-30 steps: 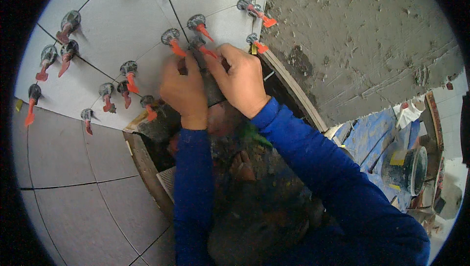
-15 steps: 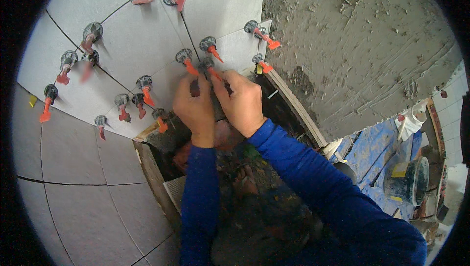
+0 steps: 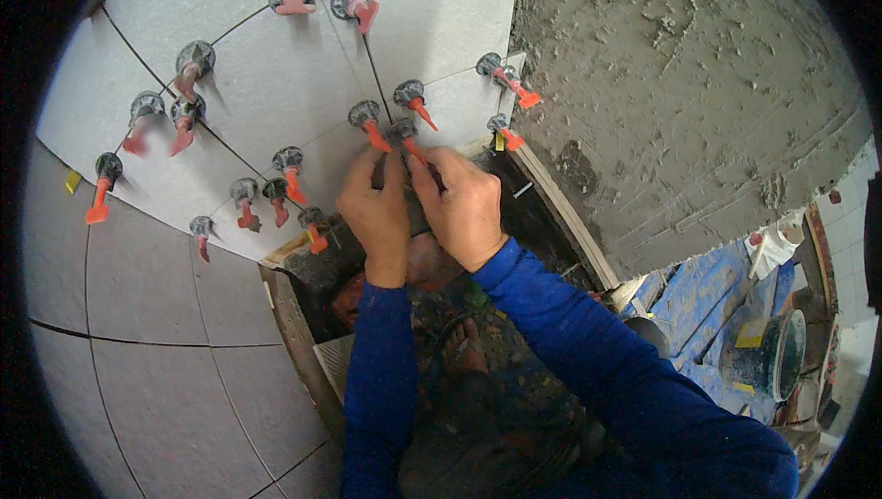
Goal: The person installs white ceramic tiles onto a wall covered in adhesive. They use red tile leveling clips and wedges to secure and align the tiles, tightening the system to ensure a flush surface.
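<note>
My right hand [image 3: 467, 214] is closed in a pinch at the red handle of a tile-levelling spacer [image 3: 404, 134], which sits at a tile joint near the lower edge of the pale tiles [image 3: 276, 76]. Close beside it, my left hand [image 3: 375, 223] has its fingertips drawn together just under the same spacer; what they hold, if anything, is hidden. A second spacer [image 3: 369, 122] with an orange-red handle stands right above my left fingers, and a third one [image 3: 413, 99] is up and to the right. Several more such spacers dot the tile joints to the left.
Rough grey mortar [image 3: 680, 104] covers the surface at the upper right. A wooden strip [image 3: 570, 209] edges a dark gap below the tiles. Grey tiles [image 3: 156, 288] lie at the lower left. A blue tarp [image 3: 684, 288] and a mortar-smeared bucket [image 3: 772, 352] are at the right.
The whole view has shifted a little, so the tiles and spacers appear slightly more to the right and lower. Both hands remain at the same spacer.
</note>
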A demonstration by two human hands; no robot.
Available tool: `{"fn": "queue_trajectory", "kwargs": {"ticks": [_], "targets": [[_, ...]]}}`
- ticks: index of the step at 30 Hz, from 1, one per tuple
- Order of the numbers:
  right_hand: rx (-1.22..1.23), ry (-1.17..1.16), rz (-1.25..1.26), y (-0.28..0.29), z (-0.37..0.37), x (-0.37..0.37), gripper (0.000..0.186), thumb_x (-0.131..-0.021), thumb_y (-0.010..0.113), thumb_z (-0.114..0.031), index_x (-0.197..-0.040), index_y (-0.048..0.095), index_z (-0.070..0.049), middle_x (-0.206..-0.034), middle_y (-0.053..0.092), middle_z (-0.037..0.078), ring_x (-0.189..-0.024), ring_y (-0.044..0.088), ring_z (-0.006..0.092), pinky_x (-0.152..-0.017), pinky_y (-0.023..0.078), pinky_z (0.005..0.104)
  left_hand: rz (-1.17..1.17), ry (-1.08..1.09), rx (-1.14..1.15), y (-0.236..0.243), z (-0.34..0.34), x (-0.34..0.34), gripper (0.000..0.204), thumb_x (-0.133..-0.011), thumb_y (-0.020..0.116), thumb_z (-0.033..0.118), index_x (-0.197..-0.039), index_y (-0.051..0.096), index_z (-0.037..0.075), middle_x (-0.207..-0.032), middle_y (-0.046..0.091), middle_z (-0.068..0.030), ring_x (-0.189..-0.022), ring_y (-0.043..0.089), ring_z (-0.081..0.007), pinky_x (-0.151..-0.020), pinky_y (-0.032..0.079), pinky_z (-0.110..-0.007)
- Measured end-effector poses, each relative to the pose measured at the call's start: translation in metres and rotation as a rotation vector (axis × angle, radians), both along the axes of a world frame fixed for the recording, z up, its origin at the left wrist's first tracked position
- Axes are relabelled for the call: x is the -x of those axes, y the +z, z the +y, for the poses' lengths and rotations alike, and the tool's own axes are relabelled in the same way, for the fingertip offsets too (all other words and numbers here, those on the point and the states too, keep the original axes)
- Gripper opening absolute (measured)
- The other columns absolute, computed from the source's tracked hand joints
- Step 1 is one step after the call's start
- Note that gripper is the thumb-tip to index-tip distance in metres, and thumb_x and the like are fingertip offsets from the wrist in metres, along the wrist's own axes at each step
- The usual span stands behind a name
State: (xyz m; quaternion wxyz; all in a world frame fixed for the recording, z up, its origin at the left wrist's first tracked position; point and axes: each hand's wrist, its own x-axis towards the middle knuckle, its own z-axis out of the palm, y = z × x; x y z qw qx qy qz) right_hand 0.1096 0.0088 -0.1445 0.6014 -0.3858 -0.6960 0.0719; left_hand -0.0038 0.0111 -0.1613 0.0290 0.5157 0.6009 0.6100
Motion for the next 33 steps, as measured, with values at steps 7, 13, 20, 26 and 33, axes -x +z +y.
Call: {"fn": "queue_trajectory", "kwargs": {"ticks": [7,13,20,26,33], "targets": [[0.031,-0.022,-0.04,-0.002,0.001,-0.003,0.012,-0.089,0.073,-0.007,-0.087,0.063,-0.001,-0.08,0.063,0.02,-0.072,0.064,0.0406,-0.059,0.051,0.0426,-0.275,-0.209,0.136,0.017,-0.015,0.001,0.019,-0.093,0.07,0.012,-0.106,0.071,-0.003,-0.088,0.072,-0.0078,-0.073,0.065,-0.0111,-0.064,0.05,-0.028],[0.067,-0.03,-0.055,-0.007,0.001,-0.001,0.015,-0.089,0.073,-0.008,-0.085,0.061,-0.001,-0.079,0.062,0.02,-0.072,0.064,0.0414,-0.059,0.051,0.0429,-0.426,-0.31,0.088,0.016,-0.016,-0.002,0.018,-0.095,0.068,0.011,-0.108,0.07,-0.001,-0.09,0.069,-0.0036,-0.073,0.062,-0.0097,-0.066,0.049,-0.026],[0.049,-0.039,-0.01,0.0,0.001,0.008,0.013,-0.089,0.073,-0.009,-0.088,0.064,0.0,-0.082,0.066,0.021,-0.073,0.067,0.0404,-0.061,0.053,0.0424,-0.412,-0.281,0.088,0.01,-0.014,0.001,0.021,-0.096,0.068,0.013,-0.11,0.07,-0.002,-0.094,0.07,-0.0039,-0.084,0.06,-0.0096,-0.075,0.049,-0.026],[0.168,-0.039,-0.056,0.013,-0.001,0.012,0.016,-0.092,0.07,-0.015,-0.093,0.066,0.0,-0.08,0.067,0.022,-0.074,0.067,0.041,-0.062,0.053,0.0441,-0.441,-0.288,0.182,0.019,-0.018,0.004,0.027,-0.097,0.065,0.017,-0.112,0.07,-0.004,-0.095,0.07,-0.0058,-0.086,0.06,-0.0117,-0.078,0.048,-0.027],[0.148,-0.029,-0.093,0.021,0.003,0.01,0.017,-0.094,0.067,-0.016,-0.092,0.065,0.001,-0.081,0.067,0.023,-0.074,0.067,0.0428,-0.061,0.052,0.0459,-0.418,-0.227,0.223,0.022,-0.02,0.0,0.026,-0.097,0.065,0.018,-0.109,0.071,-0.005,-0.092,0.07,-0.0068,-0.083,0.06,-0.0118,-0.074,0.048,-0.028]]}}
